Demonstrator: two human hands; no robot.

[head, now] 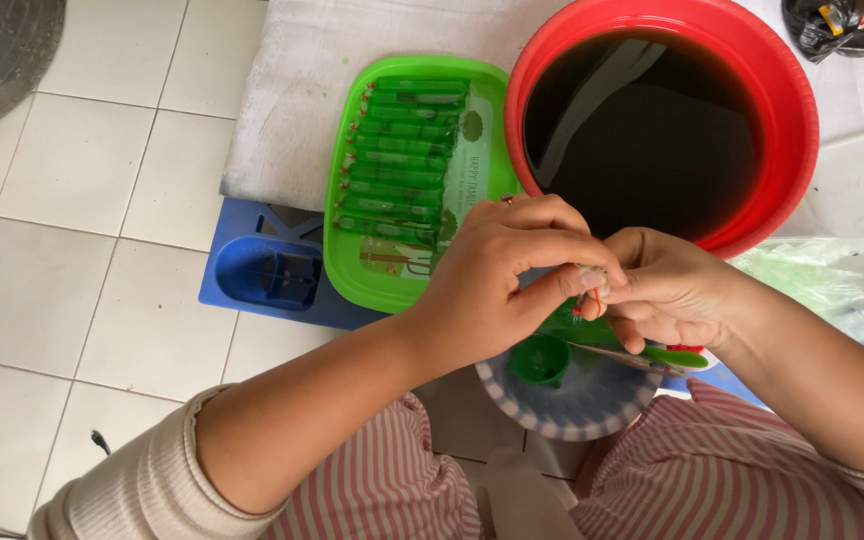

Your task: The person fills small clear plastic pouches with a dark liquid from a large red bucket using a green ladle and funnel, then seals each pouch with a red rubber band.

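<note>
My left hand (497,275) and my right hand (667,285) meet in the middle of the view, both pinching the top of a small clear plastic tube-bag (590,283) with a red band at its neck. Green liquid shows below the fingers (577,322). Under my hands lies a blue-rimmed bowl (572,405) holding a small green funnel (539,360) and scissors with green handles (652,357). Behind my left hand, a green tray (482,150) carries several filled green tubes (397,155) laid in a row.
A big red basin (802,110) of dark liquid stands at the back right. A blue plastic stool (267,270) lies under a white cloth (302,80). Clear plastic bags (832,280) lie at the right, a black bag (842,25) at the top right. White floor tiles (82,200) are at the left.
</note>
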